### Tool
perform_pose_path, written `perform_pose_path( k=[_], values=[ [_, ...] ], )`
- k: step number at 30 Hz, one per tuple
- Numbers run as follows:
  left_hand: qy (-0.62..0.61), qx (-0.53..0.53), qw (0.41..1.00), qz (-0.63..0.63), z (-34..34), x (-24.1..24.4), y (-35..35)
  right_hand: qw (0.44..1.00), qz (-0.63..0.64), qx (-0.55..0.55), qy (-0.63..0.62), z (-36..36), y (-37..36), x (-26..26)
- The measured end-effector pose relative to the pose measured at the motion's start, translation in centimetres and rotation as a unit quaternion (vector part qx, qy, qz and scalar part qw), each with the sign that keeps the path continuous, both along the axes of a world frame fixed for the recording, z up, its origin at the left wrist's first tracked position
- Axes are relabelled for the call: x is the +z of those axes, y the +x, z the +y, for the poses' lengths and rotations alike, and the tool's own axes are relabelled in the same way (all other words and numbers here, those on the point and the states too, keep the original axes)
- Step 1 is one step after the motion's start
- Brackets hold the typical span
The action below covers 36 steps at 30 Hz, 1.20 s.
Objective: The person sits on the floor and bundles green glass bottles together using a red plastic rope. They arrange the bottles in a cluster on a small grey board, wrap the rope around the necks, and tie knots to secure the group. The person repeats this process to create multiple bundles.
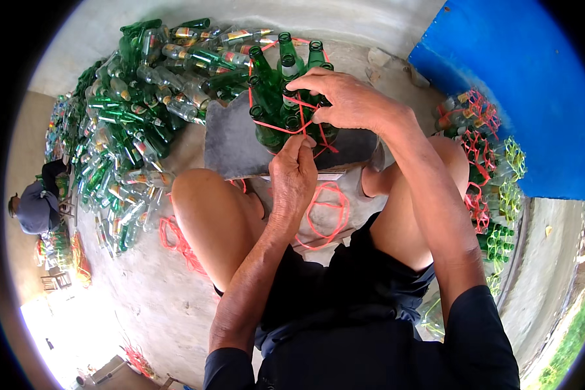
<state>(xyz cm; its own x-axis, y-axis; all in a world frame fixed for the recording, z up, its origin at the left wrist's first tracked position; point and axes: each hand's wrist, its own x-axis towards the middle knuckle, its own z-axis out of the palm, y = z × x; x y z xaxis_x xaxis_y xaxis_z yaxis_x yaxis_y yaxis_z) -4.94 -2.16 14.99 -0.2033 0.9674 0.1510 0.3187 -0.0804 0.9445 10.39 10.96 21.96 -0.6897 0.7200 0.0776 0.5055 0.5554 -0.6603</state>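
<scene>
Several green glass bottles [265,92] stand upright in a cluster on a dark grey slab [234,141] before me. Red plastic strapping cord [278,128] loops around the outside of the cluster and crosses between the bottle necks. My left hand [295,165] pinches the cord between thumb and fingertips at the near side of the bottles. Over the right part of the cluster is my right hand [348,100], its fingers spread and curved above the necks, with cord passing close to its thumb. Whether its fingertips hold any cord is unclear.
A large heap of loose glass bottles [175,73] lies at the left. Loose red cord [326,214] lies on the floor between my legs, more beside my left knee. Tied bottle bundles [499,243] stand right, near a blue panel [526,97]. Another person [39,207] sits far left.
</scene>
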Motion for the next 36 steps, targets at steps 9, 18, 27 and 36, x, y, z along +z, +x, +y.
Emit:
perform_pose_path(
  k=[9, 18, 27, 36],
  values=[
    [0.064, -0.059, 0.977, 0.194, 1.0, 2.2, -2.0, 1.000, -0.023, 0.006, 0.007, 0.5, 0.2, -0.5],
    [0.060, -0.142, 0.934, 0.322, 3.9, 6.3, -3.7, 0.999, 0.012, 0.024, 0.040, 1.3, 0.4, -2.0],
    [0.047, -0.239, 0.899, 0.365, 7.7, 9.4, -5.4, 0.999, 0.031, 0.021, 0.033, 1.5, 0.6, -2.6],
    [0.022, -0.235, 0.881, 0.411, 10.8, 8.8, -6.7, 0.999, 0.038, 0.007, -0.018, 1.1, 0.5, -1.7]
  ],
)
